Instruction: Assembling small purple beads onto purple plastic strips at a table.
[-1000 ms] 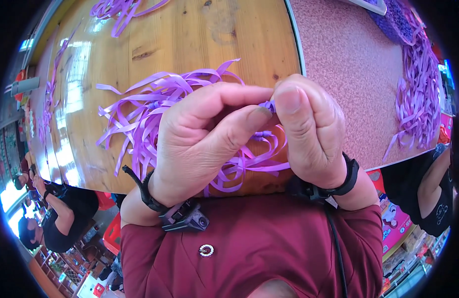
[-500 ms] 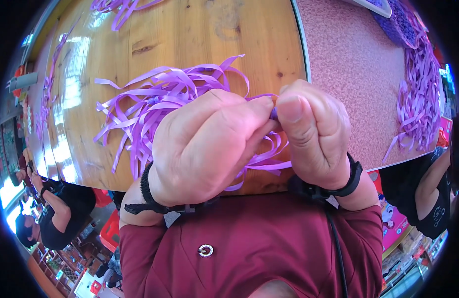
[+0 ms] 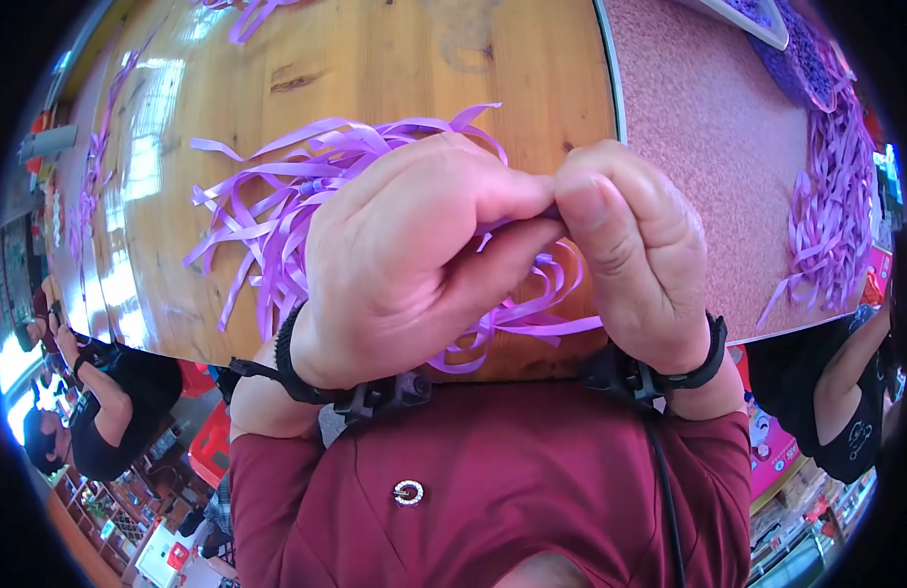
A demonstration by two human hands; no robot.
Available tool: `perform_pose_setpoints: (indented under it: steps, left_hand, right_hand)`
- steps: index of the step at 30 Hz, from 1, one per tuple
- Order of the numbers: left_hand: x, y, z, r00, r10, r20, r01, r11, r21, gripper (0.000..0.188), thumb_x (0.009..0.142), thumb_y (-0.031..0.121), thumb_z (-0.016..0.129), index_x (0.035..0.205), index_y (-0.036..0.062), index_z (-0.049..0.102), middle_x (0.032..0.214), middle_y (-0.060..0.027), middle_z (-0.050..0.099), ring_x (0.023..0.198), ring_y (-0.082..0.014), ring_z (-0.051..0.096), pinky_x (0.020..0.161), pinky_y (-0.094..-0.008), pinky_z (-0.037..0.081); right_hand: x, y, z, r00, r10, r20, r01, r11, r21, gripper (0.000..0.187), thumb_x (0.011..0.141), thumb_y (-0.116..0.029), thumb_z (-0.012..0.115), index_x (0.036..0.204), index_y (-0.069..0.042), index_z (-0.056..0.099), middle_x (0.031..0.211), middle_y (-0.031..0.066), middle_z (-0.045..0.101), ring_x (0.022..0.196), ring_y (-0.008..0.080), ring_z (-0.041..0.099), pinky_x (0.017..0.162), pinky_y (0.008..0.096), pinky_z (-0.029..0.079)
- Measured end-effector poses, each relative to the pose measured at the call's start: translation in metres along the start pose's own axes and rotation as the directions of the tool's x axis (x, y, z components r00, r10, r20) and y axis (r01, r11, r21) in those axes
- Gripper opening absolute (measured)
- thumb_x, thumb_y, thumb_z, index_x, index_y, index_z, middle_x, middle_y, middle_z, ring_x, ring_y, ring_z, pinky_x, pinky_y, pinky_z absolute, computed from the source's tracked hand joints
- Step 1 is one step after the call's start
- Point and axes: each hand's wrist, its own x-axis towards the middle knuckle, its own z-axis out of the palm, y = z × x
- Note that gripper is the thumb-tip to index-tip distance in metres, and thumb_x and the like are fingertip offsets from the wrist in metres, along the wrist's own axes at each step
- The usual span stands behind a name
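My left hand (image 3: 414, 265) and my right hand (image 3: 635, 250) are raised close to the camera with their fingertips pressed together. Between them they pinch a thin purple ribbon strip (image 3: 547, 318), mostly hidden by the fingers. Its loose ends curl down behind my hands. A heap of purple ribbon strips (image 3: 287, 196) lies on the wooden table (image 3: 375, 59) just behind my left hand. Both wrists wear black straps.
A pink speckled mat (image 3: 708, 127) covers the table's right side, with another pile of purple ribbons (image 3: 831, 206) on it. More ribbon strips (image 3: 91, 186) lie along the far left edge. Other people sit at the left (image 3: 110, 402) and right (image 3: 851, 392).
My hands have stayed together on the ribbon and now sit closer to the camera. The left fingers have closed further over the strip.
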Motion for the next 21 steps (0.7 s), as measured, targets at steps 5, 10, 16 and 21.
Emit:
perform_pose_setpoints:
  steps: [5,10,16,21]
  left_hand:
    - [-0.002,0.004,0.003,0.986,-0.163,-0.019,0.154,0.959,-0.236,0.019,0.077,-0.002,0.059,0.096,-0.0011,0.054,0.078,-0.0047,0.056,0.059,-0.0076,0.048,0.055,-0.0180,0.038]
    - [0.002,0.018,0.001,0.781,-0.591,0.202,0.539,0.473,-0.697,0.027,0.087,0.020,0.050,0.102,-0.0027,0.051,0.088,-0.0052,0.055,0.060,-0.0030,0.044,0.051,-0.0156,0.034]
    - [0.001,0.005,0.002,0.882,-0.452,0.135,0.453,0.735,-0.505,0.025,0.085,0.020,0.054,0.097,-0.0023,0.054,0.090,-0.0051,0.056,0.062,-0.0070,0.046,0.057,-0.0190,0.037]
    - [-0.001,0.002,0.002,0.998,-0.059,0.013,0.060,0.995,-0.081,0.015,0.082,0.009,0.058,0.093,-0.0018,0.056,0.079,-0.0063,0.056,0.071,-0.0145,0.051,0.066,-0.0255,0.040]
  right_hand:
    - [0.000,0.000,0.001,0.998,0.042,-0.045,-0.040,0.998,0.045,0.019,0.090,-0.014,0.045,0.083,0.001,0.053,0.074,0.0030,0.049,0.066,0.0090,0.043,0.061,0.0219,0.036]
    - [-0.001,-0.003,-0.002,0.987,0.156,-0.048,-0.154,0.987,0.037,0.021,0.090,-0.017,0.045,0.082,0.000,0.053,0.075,0.0019,0.050,0.067,0.0080,0.043,0.061,0.0208,0.036]
    - [-0.001,-0.002,-0.003,0.998,0.048,-0.040,-0.048,0.999,0.006,0.020,0.090,-0.016,0.044,0.083,0.001,0.053,0.077,0.0036,0.052,0.067,0.0090,0.045,0.062,0.0213,0.037]
    - [0.002,0.007,0.002,0.981,-0.155,-0.113,0.148,0.987,-0.063,0.016,0.088,-0.014,0.047,0.083,0.001,0.053,0.071,0.0071,0.051,0.061,0.0163,0.048,0.056,0.0257,0.039]
